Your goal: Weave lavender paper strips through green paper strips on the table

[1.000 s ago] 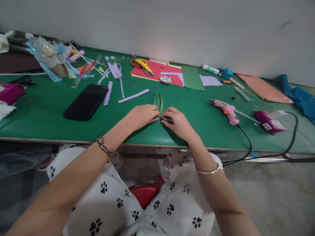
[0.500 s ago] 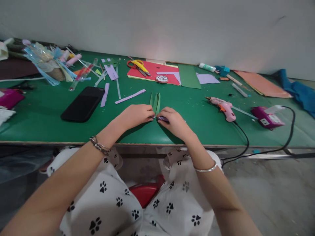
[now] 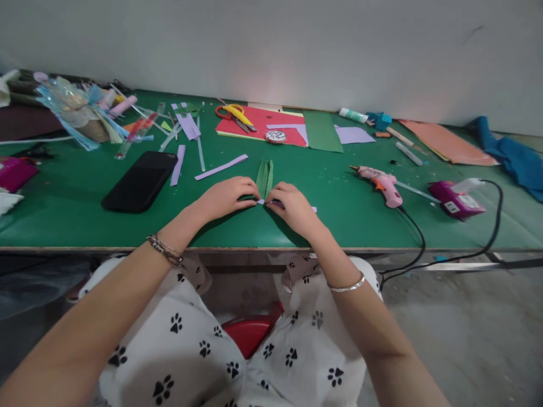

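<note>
My left hand (image 3: 227,195) and my right hand (image 3: 292,208) meet on the green table (image 3: 85,215), fingers curled in pinches. Between the fingertips lies a thin lilac paper strip (image 3: 271,202), whose end pokes out to the right of my right hand. Several narrow green paper strips (image 3: 264,172) fan out from the pinch toward the far side. My left fingers press at the base of those green strips; my right fingers hold the lilac strip against them.
A black phone (image 3: 139,181) lies left of my hands, with loose lilac strips (image 3: 220,167) near it. Scissors (image 3: 232,113) rest on red paper (image 3: 271,120) at the back. A pink glue gun (image 3: 379,181) and its cable (image 3: 413,237) lie to the right.
Both hands stay pinched at the same spot. The view has drifted slightly, and the lilac strip's end now shows to the right of my right hand.
</note>
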Action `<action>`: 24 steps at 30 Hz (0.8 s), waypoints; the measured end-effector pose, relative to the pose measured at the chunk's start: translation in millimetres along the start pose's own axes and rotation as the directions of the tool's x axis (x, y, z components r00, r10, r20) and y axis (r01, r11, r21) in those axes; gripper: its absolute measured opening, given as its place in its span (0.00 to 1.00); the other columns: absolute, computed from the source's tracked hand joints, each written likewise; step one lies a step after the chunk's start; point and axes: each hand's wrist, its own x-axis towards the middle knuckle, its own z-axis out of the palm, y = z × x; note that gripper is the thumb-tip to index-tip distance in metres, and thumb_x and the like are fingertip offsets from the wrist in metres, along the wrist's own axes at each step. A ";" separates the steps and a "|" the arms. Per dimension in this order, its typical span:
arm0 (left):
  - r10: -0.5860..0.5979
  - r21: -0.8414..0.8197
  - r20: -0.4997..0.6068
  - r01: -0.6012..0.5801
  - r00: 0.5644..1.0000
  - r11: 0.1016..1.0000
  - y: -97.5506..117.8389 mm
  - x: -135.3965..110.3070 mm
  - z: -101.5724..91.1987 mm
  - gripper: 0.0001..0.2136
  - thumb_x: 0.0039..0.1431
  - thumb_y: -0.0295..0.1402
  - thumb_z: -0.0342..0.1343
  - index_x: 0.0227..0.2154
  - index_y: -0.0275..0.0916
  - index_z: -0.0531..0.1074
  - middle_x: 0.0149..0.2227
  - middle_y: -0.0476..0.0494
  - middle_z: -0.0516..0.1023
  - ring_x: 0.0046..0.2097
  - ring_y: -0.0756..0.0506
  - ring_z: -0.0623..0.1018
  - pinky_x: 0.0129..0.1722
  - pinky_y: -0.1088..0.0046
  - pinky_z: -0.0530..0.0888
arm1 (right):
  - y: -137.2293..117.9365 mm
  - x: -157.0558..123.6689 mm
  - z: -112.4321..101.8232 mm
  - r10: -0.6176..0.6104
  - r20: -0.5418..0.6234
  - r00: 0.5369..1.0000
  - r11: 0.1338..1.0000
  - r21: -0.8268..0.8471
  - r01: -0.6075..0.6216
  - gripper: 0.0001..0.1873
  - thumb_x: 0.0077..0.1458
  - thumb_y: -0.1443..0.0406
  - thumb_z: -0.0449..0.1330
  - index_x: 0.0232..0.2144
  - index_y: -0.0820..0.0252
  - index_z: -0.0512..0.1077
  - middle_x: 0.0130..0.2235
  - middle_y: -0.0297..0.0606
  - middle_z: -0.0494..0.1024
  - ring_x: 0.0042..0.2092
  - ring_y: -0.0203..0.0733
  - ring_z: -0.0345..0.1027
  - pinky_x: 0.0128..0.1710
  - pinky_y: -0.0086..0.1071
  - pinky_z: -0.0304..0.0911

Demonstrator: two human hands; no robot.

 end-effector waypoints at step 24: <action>-0.115 -0.042 -0.077 0.112 0.990 0.993 14.3 -9.2 1.9 0.08 0.56 0.28 0.47 0.35 0.35 0.71 0.37 0.42 0.73 0.41 0.46 0.72 0.42 0.69 0.68 | 2.7 -0.9 -6.0 -0.036 0.051 0.998 0.997 0.073 0.032 0.06 0.51 0.73 0.54 0.30 0.63 0.71 0.34 0.41 0.68 0.38 0.40 0.62 0.40 0.32 0.58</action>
